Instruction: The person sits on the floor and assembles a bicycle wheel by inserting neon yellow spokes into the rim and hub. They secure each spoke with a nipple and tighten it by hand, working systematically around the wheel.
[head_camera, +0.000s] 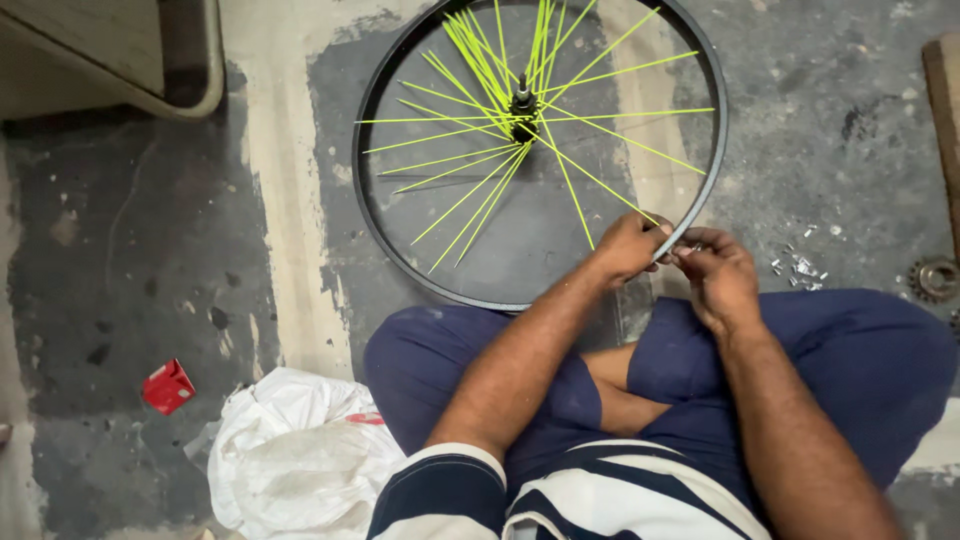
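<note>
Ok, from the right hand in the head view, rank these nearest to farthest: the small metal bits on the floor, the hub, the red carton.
1. Small metal bits: on the floor just right of the right hand.
2. Hub: up and left, at the wheel's centre where the yellow spokes meet.
3. Red carton: far left on the floor, beyond the white bag.

Left hand (628, 246) and right hand (716, 272) meet, fingers pinched, forearms converging.

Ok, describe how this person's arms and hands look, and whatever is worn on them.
Both arms are bare from the upper arm down. The left hand and right hand wear no gloves, rings or watch. A short navy-and-white striped sleeve covers the left upper arm.
</note>
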